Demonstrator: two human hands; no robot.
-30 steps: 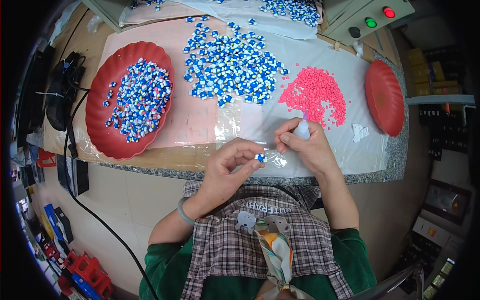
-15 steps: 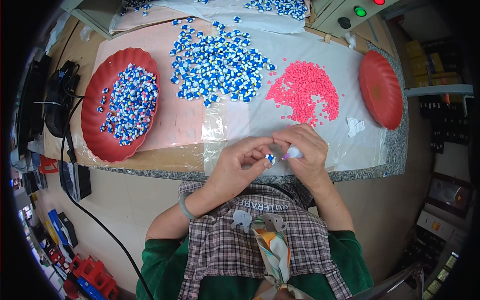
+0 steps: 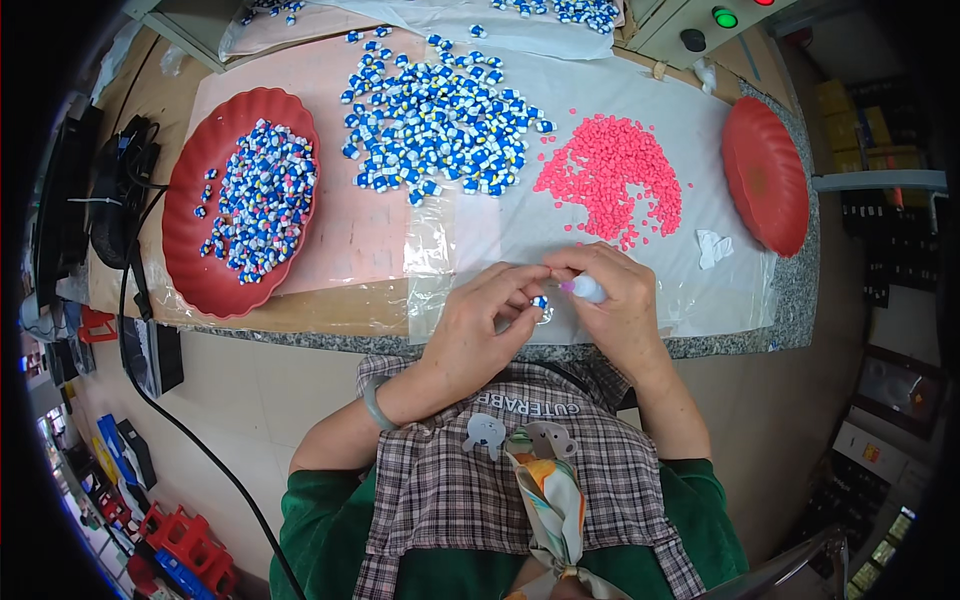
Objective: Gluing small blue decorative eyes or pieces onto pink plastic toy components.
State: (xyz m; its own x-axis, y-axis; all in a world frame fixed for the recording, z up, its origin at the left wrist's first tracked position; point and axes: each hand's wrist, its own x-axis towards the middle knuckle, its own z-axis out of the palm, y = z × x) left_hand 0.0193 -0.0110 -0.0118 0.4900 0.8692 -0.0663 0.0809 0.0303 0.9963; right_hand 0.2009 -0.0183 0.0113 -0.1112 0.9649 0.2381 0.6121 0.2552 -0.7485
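A tiny blue-and-white molded piece (image 3: 540,302) is pinched between the thumb and fingers of my left hand (image 3: 470,325), close to the table's front edge. My right hand (image 3: 625,305) is closed around a small white squeeze bottle (image 3: 590,290) with a purple tip. That tip points left, just up and to the right of the piece, with a small gap between them. The fingertips of both hands meet above the piece; what lies between them is too small to make out. Beyond my hands are a spread of blue-and-white pieces (image 3: 435,125) and a pile of small pink pieces (image 3: 610,165).
A red scalloped plate (image 3: 190,240) at the left holds many blue-and-white pieces with pink bits. Another red plate (image 3: 765,180) stands at the right, beside a crumpled white tissue (image 3: 713,249). A grey box with lit buttons (image 3: 725,17) is at the back right.
Both hands have shifted slightly away from my body. The bottle has turned a little, and its purple tip now sits higher, by the fingertips. Both hands keep their hold.
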